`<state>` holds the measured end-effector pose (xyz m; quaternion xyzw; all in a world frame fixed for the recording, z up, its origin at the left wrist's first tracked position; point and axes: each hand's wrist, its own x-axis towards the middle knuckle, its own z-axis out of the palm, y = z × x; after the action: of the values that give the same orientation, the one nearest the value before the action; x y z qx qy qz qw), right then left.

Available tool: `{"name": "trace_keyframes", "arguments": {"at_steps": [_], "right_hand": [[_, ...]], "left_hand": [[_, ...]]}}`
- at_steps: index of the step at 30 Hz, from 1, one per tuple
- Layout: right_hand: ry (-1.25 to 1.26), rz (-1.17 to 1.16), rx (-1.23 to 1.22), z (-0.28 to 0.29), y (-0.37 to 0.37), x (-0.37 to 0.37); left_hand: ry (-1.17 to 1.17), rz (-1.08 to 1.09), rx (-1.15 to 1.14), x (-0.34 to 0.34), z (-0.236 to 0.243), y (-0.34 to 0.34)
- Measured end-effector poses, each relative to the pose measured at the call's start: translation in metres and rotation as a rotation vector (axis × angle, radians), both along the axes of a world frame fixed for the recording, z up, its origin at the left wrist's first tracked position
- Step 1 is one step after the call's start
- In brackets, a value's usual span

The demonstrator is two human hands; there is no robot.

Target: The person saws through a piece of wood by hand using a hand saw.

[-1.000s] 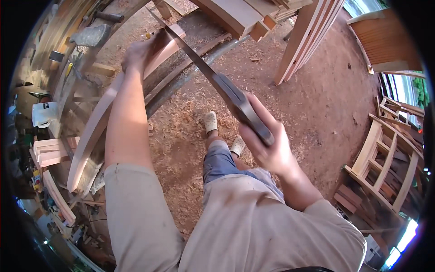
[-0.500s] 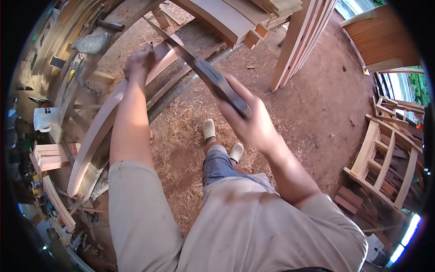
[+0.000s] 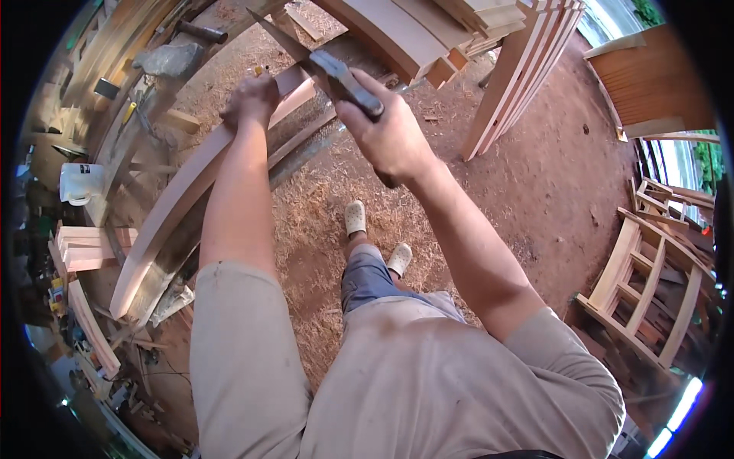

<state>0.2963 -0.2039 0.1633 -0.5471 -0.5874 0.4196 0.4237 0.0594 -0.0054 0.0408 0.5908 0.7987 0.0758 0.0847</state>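
I have my right hand [image 3: 390, 138] wrapped round the handle of a handsaw, whose long dark blade [image 3: 287, 42] slants up and away to the left, across the far part of a pale curved timber [image 3: 172, 199]. Whether its teeth touch the wood I cannot tell. My left hand [image 3: 248, 99] is closed over the top of that timber, just left of the blade, with a small yellow object I cannot make out at its fingers. The timber rests along a rough support on my left.
Planks are stacked [image 3: 397, 30] at the top, with long boards [image 3: 520, 76] leaning beside them. A wooden panel [image 3: 650, 84] and wooden frames [image 3: 642, 283] lie right. At left are tools, a white jug [image 3: 80, 182] and short blocks [image 3: 95, 245]. Shavings cover the floor [image 3: 306, 229] around my feet.
My right hand has pushed the saw forward, up and leftward, toward my left hand, which stays on the timber. The whole view has shifted slightly.
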Motion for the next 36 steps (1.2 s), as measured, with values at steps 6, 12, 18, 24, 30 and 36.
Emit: {"name": "trace_keyframes", "arguments": {"at_steps": [6,12,18,24,30,36], "right_hand": [[0.003,-0.017,-0.295,0.028,-0.167,0.045],[-0.048,-0.057,-0.126,0.016,-0.15,0.049],[-0.033,-0.041,0.033,-0.002,0.01,-0.014],[0.012,-0.039,-0.26,0.025,-0.168,0.048],[-0.031,-0.038,-0.09,0.013,-0.141,0.045],[-0.032,-0.085,0.063,-0.019,-0.001,0.006]], "left_hand": [[-0.077,0.174,-0.097,0.012,0.044,-0.029],[-0.081,0.153,-0.076,0.023,0.039,-0.021],[0.156,-0.029,-0.044,-0.037,-0.015,0.015],[-0.066,0.126,-0.069,0.01,0.034,-0.022],[-0.058,0.119,-0.001,0.015,0.041,-0.027],[-0.061,0.066,0.052,0.029,0.029,-0.019]]}}
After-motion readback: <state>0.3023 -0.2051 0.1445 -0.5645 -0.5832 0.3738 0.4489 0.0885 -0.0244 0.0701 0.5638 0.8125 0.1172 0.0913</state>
